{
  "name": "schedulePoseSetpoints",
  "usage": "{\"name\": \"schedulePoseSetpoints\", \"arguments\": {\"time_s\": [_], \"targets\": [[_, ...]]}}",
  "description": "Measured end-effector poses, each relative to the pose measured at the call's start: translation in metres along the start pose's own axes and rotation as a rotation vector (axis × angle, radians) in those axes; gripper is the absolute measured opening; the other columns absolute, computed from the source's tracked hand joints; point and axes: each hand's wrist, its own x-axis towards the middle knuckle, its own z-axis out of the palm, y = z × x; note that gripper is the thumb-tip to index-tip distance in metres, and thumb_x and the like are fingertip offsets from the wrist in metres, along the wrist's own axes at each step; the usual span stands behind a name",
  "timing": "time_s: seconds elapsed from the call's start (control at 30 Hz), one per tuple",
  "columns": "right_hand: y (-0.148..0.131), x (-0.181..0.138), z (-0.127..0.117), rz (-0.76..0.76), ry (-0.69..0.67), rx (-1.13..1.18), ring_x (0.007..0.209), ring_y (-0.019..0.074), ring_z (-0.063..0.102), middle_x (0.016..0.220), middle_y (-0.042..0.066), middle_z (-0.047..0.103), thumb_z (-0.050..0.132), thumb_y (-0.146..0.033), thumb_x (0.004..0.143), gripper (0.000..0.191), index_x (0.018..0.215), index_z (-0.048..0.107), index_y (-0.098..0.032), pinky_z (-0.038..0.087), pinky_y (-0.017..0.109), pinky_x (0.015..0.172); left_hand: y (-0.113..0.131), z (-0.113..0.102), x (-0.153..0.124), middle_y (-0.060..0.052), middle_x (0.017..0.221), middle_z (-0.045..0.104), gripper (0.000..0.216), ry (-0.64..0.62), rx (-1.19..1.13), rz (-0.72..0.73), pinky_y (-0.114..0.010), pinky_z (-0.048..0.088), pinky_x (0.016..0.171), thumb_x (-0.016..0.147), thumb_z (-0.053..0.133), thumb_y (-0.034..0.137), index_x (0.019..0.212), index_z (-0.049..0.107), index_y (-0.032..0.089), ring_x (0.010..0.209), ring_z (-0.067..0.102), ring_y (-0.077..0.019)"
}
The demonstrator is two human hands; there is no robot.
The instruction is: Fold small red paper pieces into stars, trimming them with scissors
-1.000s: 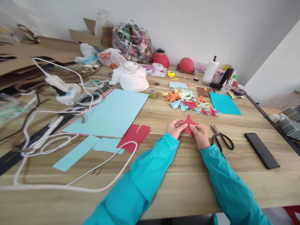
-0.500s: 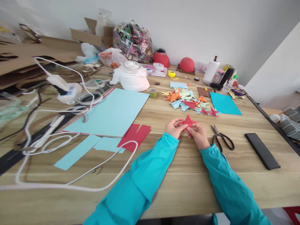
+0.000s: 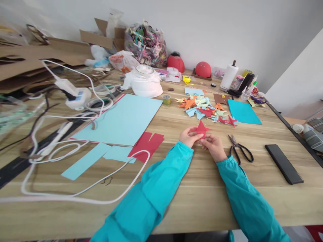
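Both of my hands hold a small folded red paper shape [image 3: 202, 129] just above the wooden table [image 3: 196, 188]. My left hand [image 3: 188, 136] pinches its left side with closed fingers. My right hand [image 3: 214, 147] grips its lower right part, fingers curled. Teal sleeves cover both arms. A pile of folded paper shapes [image 3: 203, 109] in orange, blue, green and red lies beyond my hands. Black scissors [image 3: 239, 151] rest on the table just right of my right hand.
A large light blue sheet [image 3: 121, 121] and red paper pieces [image 3: 147, 144] lie to the left, with white cable [image 3: 83, 188] looping across. A black phone [image 3: 284, 163] lies at the right. A teal sheet [image 3: 243, 112], white bowl [image 3: 145, 84], paper roll [image 3: 229, 76] and cardboard clutter stand behind.
The red paper shape has turned and folded narrower between my fingers, and my hands have closed in on it. The view has shifted slightly.
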Motion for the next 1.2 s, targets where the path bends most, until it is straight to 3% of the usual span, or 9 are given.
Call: {"name": "schedulePoseSetpoints", "arguments": {"time_s": [0.4, 0.7, 0.8, 0.93, 1.1, 1.2], "targets": [[-0.002, -0.002, 0.003, 0.029, 0.014, -0.054, 0.042, 0.0090, 0.051, 0.055, 0.000, 0.063, 0.071, -0.036, 0.058, 0.026, 0.069, 0.060, -0.015, 0.040, 0.022, 0.043, 0.003, 0.002, 0.001, -0.005, 0.065, 0.068, 0.048, 0.132, -0.066, -0.004, -0.029, 0.051, 0.057, 0.032, 0.081, 0.022, 0.074, 0.063, 0.010, 0.058, 0.063, -0.0170], [-0.003, -0.006, 0.005, -0.032, 0.007, -0.174, 0.045, 0.0100, 0.051, 0.055, 0.000, 0.060, 0.066, -0.033, 0.065, 0.019, 0.065, 0.058, -0.015, 0.041, 0.023, 0.045, 0.012, 0.002, 0.000, -0.003, 0.062, 0.067, 0.035, 0.112, -0.229, -0.025, -0.025, 0.050, 0.054, 0.037, 0.079, 0.019, 0.068, 0.066, 0.010, 0.054, 0.060, -0.0132], [-0.006, -0.009, 0.007, -0.090, 0.115, -0.213, 0.048, 0.0119, 0.053, 0.055, 0.000, 0.060, 0.063, -0.033, 0.067, 0.018, 0.069, 0.057, -0.016, 0.043, 0.025, 0.049, 0.013, 0.001, 0.001, -0.003, 0.061, 0.066, 0.032, 0.114, -0.274, -0.054, -0.024, 0.049, 0.050, 0.038, 0.079, 0.017, 0.066, 0.066, 0.010, 0.052, 0.059, -0.0123], [-0.005, -0.023, -0.009, -0.173, 0.381, -0.317, 0.058, 0.0162, 0.058, 0.066, 0.003, 0.062, 0.060, -0.036, 0.068, 0.020, 0.075, 0.057, -0.017, 0.048, 0.030, 0.058, 0.010, -0.001, 0.006, -0.004, 0.061, 0.067, 0.032, 0.104, -0.311, -0.072, -0.023, 0.050, 0.047, 0.037, 0.079, 0.016, 0.065, 0.066, 0.009, 0.051, 0.060, -0.0122], [-0.001, -0.050, -0.064, -0.273, 0.650, -0.877, 0.073, 0.0231, 0.058, 0.081, 0.012, 0.064, 0.049, -0.036, 0.074, 0.026, 0.084, 0.059, -0.014, 0.045, 0.038, 0.068, 0.008, -0.001, 0.011, -0.005, 0.061, 0.066, 0.028, 0.121, -0.343, -0.091, -0.023, 0.050, 0.044, 0.039, 0.078, 0.017, 0.063, 0.065, 0.008, 0.049, 0.060, -0.0127], [0.002, -0.064, -0.093, -0.323, 0.712, -1.218, 0.086, 0.0304, 0.054, 0.090, 0.017, 0.063, 0.053, -0.042, 0.069, 0.034, 0.089, 0.058, -0.015, 0.040, 0.045, 0.074, 0.008, -0.001, 0.013, -0.004, 0.059, 0.065, 0.025, 0.110, -0.328, -0.095, -0.021, 0.048, 0.043, 0.041, 0.077, 0.017, 0.062, 0.065, 0.008, 0.047, 0.059, -0.0113]]}}
